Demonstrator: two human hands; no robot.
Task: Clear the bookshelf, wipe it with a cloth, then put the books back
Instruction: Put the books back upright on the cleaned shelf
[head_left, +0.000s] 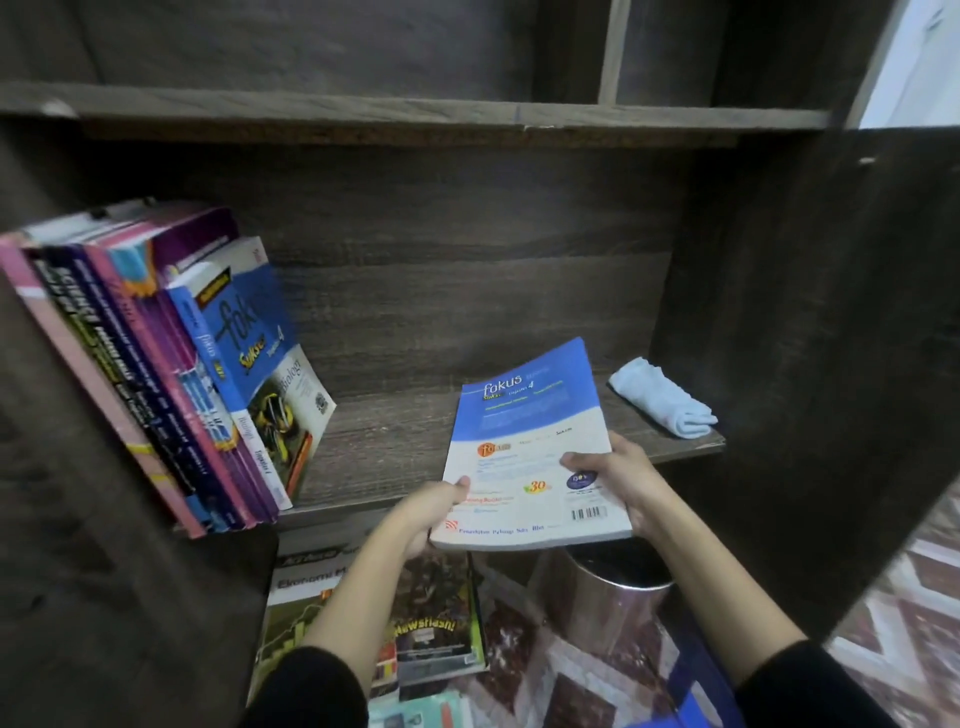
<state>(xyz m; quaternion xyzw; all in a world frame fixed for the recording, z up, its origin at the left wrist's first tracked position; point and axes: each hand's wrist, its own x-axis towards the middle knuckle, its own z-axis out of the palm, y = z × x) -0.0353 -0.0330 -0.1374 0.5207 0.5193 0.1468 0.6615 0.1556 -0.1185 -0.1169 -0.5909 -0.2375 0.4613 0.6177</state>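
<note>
Arms reach forward; my left hand (434, 512) and right hand (621, 480) clasp the blue-and-white book (530, 447) by its near corners, thumbs on top.

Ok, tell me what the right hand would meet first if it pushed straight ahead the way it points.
The right hand, gripping the Fokus book, points up and left into the shelf. Ahead lies bare shelf board, then probably the back panel. The folded cloth sits off to its right, likely outside that line; depth is unclear.
</note>
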